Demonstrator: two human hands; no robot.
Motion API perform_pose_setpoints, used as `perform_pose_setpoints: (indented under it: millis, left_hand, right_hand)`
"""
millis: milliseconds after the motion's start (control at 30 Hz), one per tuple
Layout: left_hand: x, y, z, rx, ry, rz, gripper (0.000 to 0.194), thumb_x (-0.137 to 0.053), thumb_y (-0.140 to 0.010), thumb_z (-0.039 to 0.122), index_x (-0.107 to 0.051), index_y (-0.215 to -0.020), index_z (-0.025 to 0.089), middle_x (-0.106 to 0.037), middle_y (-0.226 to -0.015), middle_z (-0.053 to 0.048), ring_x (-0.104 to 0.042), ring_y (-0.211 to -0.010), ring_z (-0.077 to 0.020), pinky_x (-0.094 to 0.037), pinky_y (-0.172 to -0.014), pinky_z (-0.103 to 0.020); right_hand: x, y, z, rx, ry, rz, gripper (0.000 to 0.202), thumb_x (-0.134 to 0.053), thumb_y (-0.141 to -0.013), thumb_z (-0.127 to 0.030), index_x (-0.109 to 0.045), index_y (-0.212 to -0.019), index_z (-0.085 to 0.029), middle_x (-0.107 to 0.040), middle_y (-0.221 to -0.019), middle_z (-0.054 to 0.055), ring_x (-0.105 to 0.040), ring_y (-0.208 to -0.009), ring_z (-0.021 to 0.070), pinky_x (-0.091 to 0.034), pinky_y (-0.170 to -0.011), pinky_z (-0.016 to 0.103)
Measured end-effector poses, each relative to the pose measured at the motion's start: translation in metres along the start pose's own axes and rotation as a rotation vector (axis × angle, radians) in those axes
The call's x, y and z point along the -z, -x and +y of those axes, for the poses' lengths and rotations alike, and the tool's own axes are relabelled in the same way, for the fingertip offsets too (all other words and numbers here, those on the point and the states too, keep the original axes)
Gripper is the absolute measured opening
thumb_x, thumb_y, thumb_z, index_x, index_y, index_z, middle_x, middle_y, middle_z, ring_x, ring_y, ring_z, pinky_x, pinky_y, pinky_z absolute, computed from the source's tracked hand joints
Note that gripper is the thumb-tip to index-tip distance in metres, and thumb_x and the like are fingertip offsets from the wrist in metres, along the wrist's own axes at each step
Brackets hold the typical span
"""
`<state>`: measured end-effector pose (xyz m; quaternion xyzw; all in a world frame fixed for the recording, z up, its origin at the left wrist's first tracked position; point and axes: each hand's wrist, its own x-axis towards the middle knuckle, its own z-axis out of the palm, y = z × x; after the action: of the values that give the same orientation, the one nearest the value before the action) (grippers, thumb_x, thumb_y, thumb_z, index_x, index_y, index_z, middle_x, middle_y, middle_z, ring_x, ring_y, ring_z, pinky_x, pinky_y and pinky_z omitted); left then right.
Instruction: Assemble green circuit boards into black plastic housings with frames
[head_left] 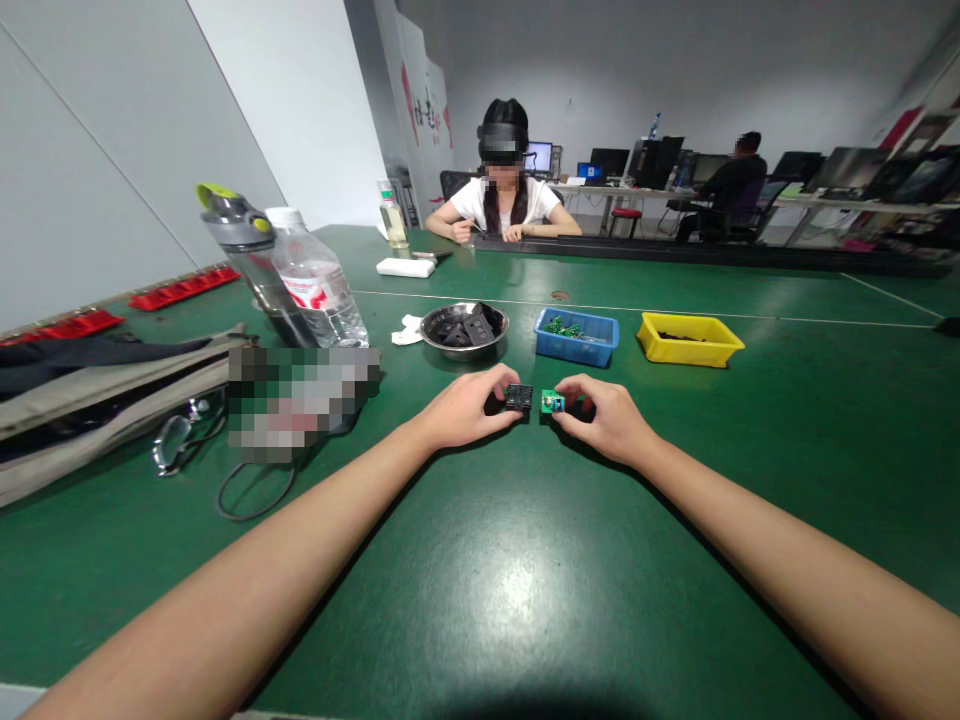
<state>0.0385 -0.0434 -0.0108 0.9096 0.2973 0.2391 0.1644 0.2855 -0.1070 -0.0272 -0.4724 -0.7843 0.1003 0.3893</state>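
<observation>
Between thumb and fingers, my left hand (474,405) holds a small black plastic housing (519,398). My right hand (609,415) pinches a small green circuit board (551,402) with a blue part on it. A narrow gap separates the housing from the board. Beyond my left hand sits a round metal bowl (465,350) with black plastic pieces. Past my right hand is a blue bin (576,348) of green boards, and to its right a yellow bin (690,352) with dark small parts.
At the left stand a grey sports bottle (244,250) and a large clear water bottle (319,285), near a bag (127,410) and glasses (174,445). White tissue (407,331) lies beside the bowl. A person (508,190) sits across the green table (480,580).
</observation>
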Motion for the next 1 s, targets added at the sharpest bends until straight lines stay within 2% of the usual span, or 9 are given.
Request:
perform_pose_setpoints:
  millis: [300, 567, 800, 1000]
  left_hand:
    - [-0.0006, -0.0011, -0.0021, -0.057, -0.015, 0.003, 0.034, -0.068, -0.088, 0.046, -0.062, -0.106, 0.019, -0.065, -0.091, -0.003, -0.064, -0.084, -0.02, -0.049, -0.077, -0.031]
    - [-0.0029, -0.0025, -0.0046, -0.055, -0.05, -0.052, 0.03, -0.069, -0.086, 0.043, -0.064, -0.102, 0.019, -0.065, -0.092, -0.004, -0.064, -0.085, -0.0205, -0.051, -0.079, -0.033]
    - [-0.0034, -0.0022, -0.0061, -0.064, -0.071, -0.089, 0.04, -0.07, -0.088, 0.042, -0.063, -0.12, 0.019, -0.067, -0.11, -0.009, -0.065, -0.104, -0.0255, -0.051, -0.094, -0.039]
    - [-0.0015, -0.0019, -0.0029, -0.099, -0.062, -0.09, 0.03, -0.065, -0.091, 0.038, -0.065, -0.114, 0.02, -0.068, -0.109, -0.008, -0.065, -0.102, -0.0241, -0.051, -0.094, -0.037]
  right_hand:
    - [-0.0025, -0.0006, 0.0033, 0.027, 0.043, -0.016, 0.013, -0.07, -0.082, -0.022, -0.068, -0.095, -0.02, -0.069, -0.086, 0.004, -0.064, -0.077, 0.0187, -0.05, -0.072, 0.03]
    - [-0.0054, -0.0017, 0.007, -0.01, 0.136, -0.102, 0.014, -0.073, -0.081, -0.021, -0.069, -0.094, -0.018, -0.069, -0.092, 0.007, -0.064, -0.087, 0.0226, -0.051, -0.082, 0.036]
    - [-0.0051, -0.0016, 0.0048, -0.031, 0.157, -0.122, 0.023, -0.074, -0.081, -0.023, -0.067, -0.102, -0.018, -0.067, -0.094, 0.007, -0.062, -0.089, 0.0229, -0.05, -0.084, 0.037]
    - [-0.0034, -0.0012, 0.0045, 0.006, 0.185, -0.169, 0.021, -0.073, -0.085, -0.026, -0.071, -0.104, -0.018, -0.068, -0.098, 0.008, -0.062, -0.096, 0.0244, -0.049, -0.09, 0.04]
